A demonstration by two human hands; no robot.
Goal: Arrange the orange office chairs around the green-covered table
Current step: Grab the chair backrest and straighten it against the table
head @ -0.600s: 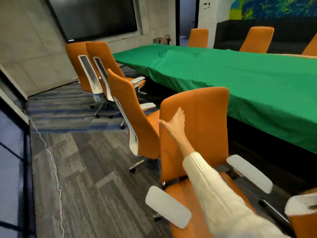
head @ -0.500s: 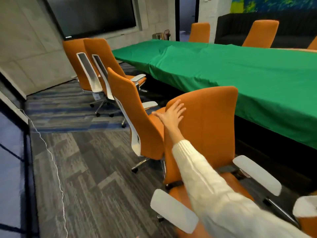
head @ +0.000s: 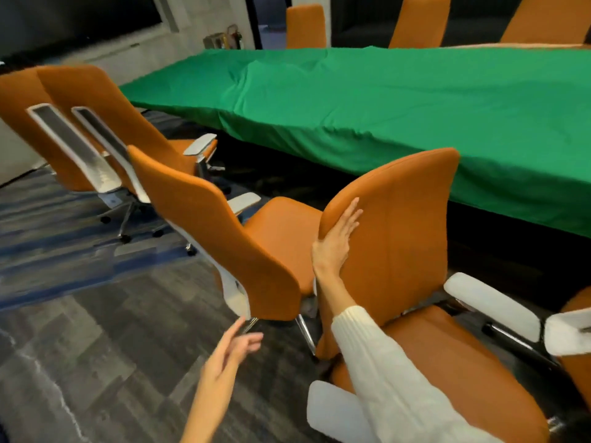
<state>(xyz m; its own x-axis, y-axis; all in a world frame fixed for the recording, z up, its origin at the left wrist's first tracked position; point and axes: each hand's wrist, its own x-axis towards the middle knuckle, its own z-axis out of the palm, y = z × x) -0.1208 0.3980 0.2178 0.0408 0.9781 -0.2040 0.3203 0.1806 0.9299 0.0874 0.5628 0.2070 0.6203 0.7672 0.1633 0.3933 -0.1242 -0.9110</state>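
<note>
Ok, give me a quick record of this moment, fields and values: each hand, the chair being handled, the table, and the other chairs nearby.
right hand: flat on the left edge of the nearest chair's backrest
left hand: open, in the air, touching nothing
nearest chair: seat faces the person, back to the table
table: green cloth, nothing on it
next chair: just left, faces the table
far side: three chairs

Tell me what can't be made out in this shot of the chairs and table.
Head view:
- Nearest chair's wheeled base: hidden under its own seat.
- Green-covered table's legs: lost in dark shadow beneath the cloth.
- Right-edge chair: cut off by the frame.
- Clutter by the doorway: too small and blurred to identify.
</note>
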